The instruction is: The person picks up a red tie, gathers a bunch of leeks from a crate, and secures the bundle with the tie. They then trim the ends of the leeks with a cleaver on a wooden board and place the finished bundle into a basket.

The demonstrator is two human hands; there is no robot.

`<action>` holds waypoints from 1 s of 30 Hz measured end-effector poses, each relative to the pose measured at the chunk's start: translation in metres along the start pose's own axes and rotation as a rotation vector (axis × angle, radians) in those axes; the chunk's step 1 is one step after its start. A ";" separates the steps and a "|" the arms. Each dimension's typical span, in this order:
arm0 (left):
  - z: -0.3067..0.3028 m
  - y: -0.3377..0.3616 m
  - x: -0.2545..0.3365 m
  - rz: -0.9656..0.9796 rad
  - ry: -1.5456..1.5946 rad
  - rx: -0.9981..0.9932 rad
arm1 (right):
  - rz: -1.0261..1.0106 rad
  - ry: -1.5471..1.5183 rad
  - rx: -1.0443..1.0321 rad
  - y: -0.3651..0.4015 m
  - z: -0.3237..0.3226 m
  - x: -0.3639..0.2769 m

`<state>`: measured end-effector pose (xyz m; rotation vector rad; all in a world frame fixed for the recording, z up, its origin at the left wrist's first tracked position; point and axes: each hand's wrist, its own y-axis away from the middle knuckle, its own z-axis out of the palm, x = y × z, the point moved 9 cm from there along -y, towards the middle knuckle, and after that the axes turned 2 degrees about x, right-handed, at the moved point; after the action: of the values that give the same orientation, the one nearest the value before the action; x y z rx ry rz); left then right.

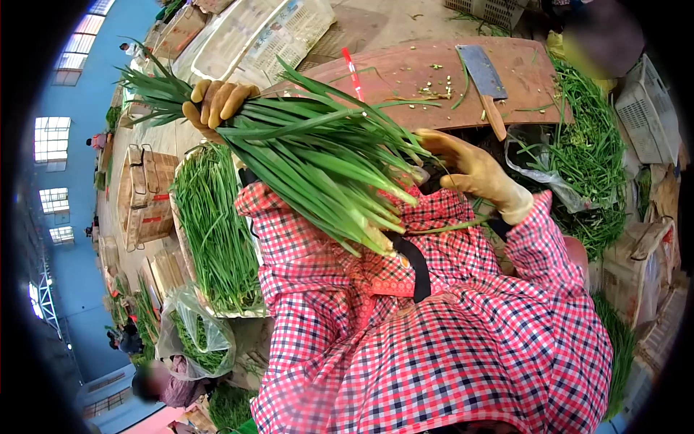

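My left hand (pixel 217 105), in a tan glove, is closed around the leafy end of a large bunch of long flat-leaved greens (pixel 311 155). The bunch slants across my lap, its pale stem ends (pixel 379 235) toward the lower right. Beside those ends is my gloved right hand (pixel 473 170), with fingers stretched out and thumb apart, fingertips right at the stems. A loose stalk (pixel 448 226) lies below it over my checked clothing. Beyond my hands, a cleaver (pixel 483 71) with a wooden handle rests on a brown board (pixel 405 69) among small green scraps.
On the left stands a container of long greens (pixel 217 228), with a plastic bag (pixel 191 336) near it. A heap of greens (pixel 589 145) lies at right by white crates (pixel 648 108). A large white crate (pixel 264 40) stands at the back. Other people are around the hall.
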<state>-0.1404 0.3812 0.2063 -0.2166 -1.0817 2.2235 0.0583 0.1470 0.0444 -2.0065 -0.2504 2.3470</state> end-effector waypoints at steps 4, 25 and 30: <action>-0.005 0.015 -0.002 0.046 -0.015 0.030 | -0.027 0.089 -0.019 -0.031 0.045 -0.012; -0.019 0.039 -0.010 0.022 -0.079 0.231 | -0.421 1.028 0.328 -0.010 0.060 -0.018; -0.014 0.043 -0.001 0.090 -0.003 0.081 | 0.009 0.352 0.448 -0.013 0.040 0.003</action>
<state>-0.1543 0.3702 0.1652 -0.2311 -0.9989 2.3436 0.0172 0.1564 0.0493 -2.1211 0.2737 1.7918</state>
